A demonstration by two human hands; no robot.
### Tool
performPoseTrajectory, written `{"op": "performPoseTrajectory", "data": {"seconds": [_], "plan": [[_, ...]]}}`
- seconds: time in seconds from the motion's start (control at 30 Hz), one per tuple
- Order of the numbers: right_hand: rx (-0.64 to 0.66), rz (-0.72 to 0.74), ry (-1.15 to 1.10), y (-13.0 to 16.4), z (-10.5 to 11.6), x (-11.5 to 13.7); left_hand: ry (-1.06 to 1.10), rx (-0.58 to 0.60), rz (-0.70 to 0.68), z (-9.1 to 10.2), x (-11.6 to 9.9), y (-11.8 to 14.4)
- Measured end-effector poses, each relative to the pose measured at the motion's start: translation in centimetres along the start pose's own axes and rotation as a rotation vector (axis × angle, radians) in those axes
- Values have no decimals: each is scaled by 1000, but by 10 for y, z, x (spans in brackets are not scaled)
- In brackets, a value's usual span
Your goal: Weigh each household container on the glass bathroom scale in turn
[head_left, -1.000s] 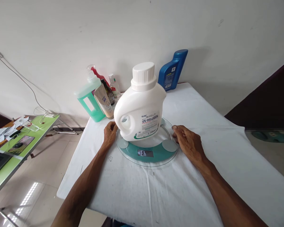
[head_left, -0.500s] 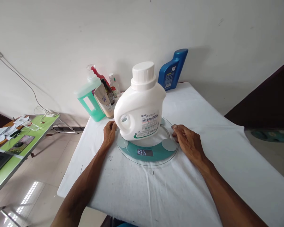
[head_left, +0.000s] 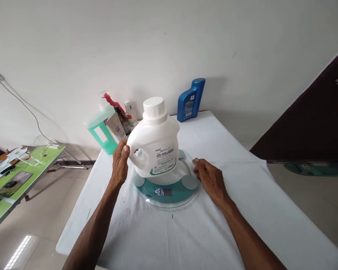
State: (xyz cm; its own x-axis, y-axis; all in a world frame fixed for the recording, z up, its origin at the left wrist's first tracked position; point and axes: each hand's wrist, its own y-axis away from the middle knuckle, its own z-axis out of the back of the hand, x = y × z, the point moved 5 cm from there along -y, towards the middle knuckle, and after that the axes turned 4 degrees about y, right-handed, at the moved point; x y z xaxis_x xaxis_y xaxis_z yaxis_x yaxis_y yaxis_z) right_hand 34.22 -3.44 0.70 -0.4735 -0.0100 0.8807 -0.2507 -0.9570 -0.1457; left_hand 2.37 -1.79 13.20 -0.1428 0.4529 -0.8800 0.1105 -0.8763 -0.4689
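A white laundry detergent bottle (head_left: 157, 142) with a ribbed cap stands over a round glass bathroom scale (head_left: 169, 192). My left hand (head_left: 120, 159) is closed at the bottle's handle, its thumb in front and the other fingers mostly hidden behind. Whether the bottle's base fully rests on the glass I cannot tell. The scale has a teal band, and its lit display (head_left: 163, 192) shows digits upside down. At the scale's right rim, my right hand (head_left: 210, 178) has its fingers curled against the glass edge.
Behind the left hand stand a green liquid bottle (head_left: 109, 146), a beige tube (head_left: 115, 127) and several smaller bottles. A blue jug (head_left: 190, 101) stands by the wall. The white tablecloth (head_left: 242, 195) covers the table. A green desk (head_left: 36, 161) is at the left.
My left hand has gone from the scale's left side up to the bottle's handle. The bottle has shifted slightly left over the scale. My right hand stays by the rim; the view has shifted.
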Motion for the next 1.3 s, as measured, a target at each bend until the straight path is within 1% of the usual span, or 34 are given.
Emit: {"op": "performPoseTrajectory", "data": {"seconds": [0.1, 0.17, 0.27, 0.37, 0.47, 0.53, 0.6, 0.67, 0.73, 0.83, 0.93, 1.0, 1.07, 1.13, 1.3], "plan": [[-4, 10, -24, 1, 0, 0, -23, 62, 72, -12, -3, -3], [-6, 11, -34, -1, -1, -1, 0, 42, 109, -15, -4, -6], [-22, 18, -41, -3, -2, -5, 81, -22, 182, -20, -3, -9], [-37, 29, -43, -4, -2, -7, 151, -124, 256, -25, -4, -9], [-40, 45, -58, -4, -2, -6, 171, -217, 270, -30, -10, -15], [-47, 62, -70, -4, -1, -4, 163, -254, 248, -35, -17, -27], [-59, 74, -82, -4, 0, -3, 160, -292, 207, -43, -23, -46], [-66, 77, -91, -4, 0, -3, 161, -340, 159, -55, -26, -70], [-73, 74, -94, -4, 0, -4, 153, -387, 121, -74, -22, -96], [-88, 61, -96, -3, -1, -6, 156, -412, 97, -110, -3, -135], [-103, 41, -111, -2, -1, -7, 203, -411, 119, -147, 25, -169], [-105, 38, -120, -2, -1, -7, 237, -423, 151, -165, 44, -188], [-99, 34, -118, -2, -2, -10, 252, -432, 170, -179, 63, -205], [-98, 30, -112, -1, -5, -14, 244, -434, 171, -188, 80, -219], [-143, -21, -100, 3, -14, -31, 239, -457, 198, -202, 117, -238]]}}
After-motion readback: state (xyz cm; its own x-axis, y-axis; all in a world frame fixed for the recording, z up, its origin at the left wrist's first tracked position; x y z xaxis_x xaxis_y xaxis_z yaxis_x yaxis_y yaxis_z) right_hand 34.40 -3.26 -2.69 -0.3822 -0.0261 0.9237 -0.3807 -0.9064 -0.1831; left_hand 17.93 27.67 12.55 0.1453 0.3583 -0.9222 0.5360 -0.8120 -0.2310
